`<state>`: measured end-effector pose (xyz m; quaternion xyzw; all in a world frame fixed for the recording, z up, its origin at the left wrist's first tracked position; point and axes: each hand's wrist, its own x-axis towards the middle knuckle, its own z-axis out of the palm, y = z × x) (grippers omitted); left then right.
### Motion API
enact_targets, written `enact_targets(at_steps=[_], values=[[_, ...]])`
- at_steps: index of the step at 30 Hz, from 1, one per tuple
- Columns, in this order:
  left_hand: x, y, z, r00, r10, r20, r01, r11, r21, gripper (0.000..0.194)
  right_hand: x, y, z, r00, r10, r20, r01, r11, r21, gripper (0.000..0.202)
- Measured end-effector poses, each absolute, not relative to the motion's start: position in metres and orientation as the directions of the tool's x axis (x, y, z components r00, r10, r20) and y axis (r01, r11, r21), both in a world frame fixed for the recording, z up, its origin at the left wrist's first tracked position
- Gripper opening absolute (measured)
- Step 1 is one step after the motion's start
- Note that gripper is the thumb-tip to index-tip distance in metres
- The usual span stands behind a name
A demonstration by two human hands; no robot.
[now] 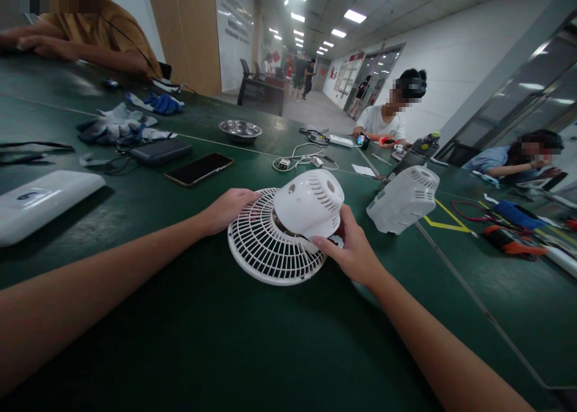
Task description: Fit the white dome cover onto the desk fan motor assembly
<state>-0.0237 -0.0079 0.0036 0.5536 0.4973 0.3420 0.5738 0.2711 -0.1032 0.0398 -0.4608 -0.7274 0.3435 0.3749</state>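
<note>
The green worktop (202, 346) is the largest thing in view. Along its far edge sit a person in a mustard top (119, 36), toward the left, and a person in a white top (383, 122), right of the middle; a person in light blue (489, 159) leans on it farther right.

Well in from the edges, at the middle of the worktop, is a round white fan grille (265, 258), with a vented white cover (306, 204) tilted over its upper right part. The left hand (229, 210) has its fingers clamped on the grille's left rim. The right hand (356, 249) is clamped on the cover's lower right side, thumb in front and fingers behind, partly hidden.

A second white housing (403, 200) stands apart, toward the right edge. A flat white case (45, 204) lies toward the left edge, with a black case (161, 152) and a dark phone (199, 169) between it and the grille. Crumpled gloves (117, 125) lie behind the black case, toward the far left corner. Nearer the far edge is a shallow metal bowl (240, 132), left of a coiled pale cable (304, 159). A small white paper (363, 170) lies right of the cable.
</note>
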Motion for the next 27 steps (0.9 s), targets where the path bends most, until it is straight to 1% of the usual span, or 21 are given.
enact_targets(at_steps=[5,11,19,27], values=[[-0.025,-0.005,0.0,0.284,0.939,-0.194,0.181,0.146,0.973,0.028,0.272,-0.103,0.041,-0.296,0.928,0.228,0.421,0.34,-0.841,0.074],[-0.024,-0.01,0.006,0.278,0.942,-0.188,0.207,0.132,0.969,0.028,0.271,-0.104,0.041,-0.3,0.926,0.23,0.418,0.345,-0.84,0.076],[-0.021,-0.013,0.01,0.255,0.944,-0.209,0.145,0.176,0.974,0.025,0.271,-0.105,0.042,-0.296,0.927,0.229,0.417,0.342,-0.842,0.075],[-0.021,-0.014,0.012,0.272,0.94,-0.205,0.178,0.16,0.971,0.027,0.271,-0.104,0.04,-0.294,0.924,0.244,0.424,0.355,-0.833,0.076]])
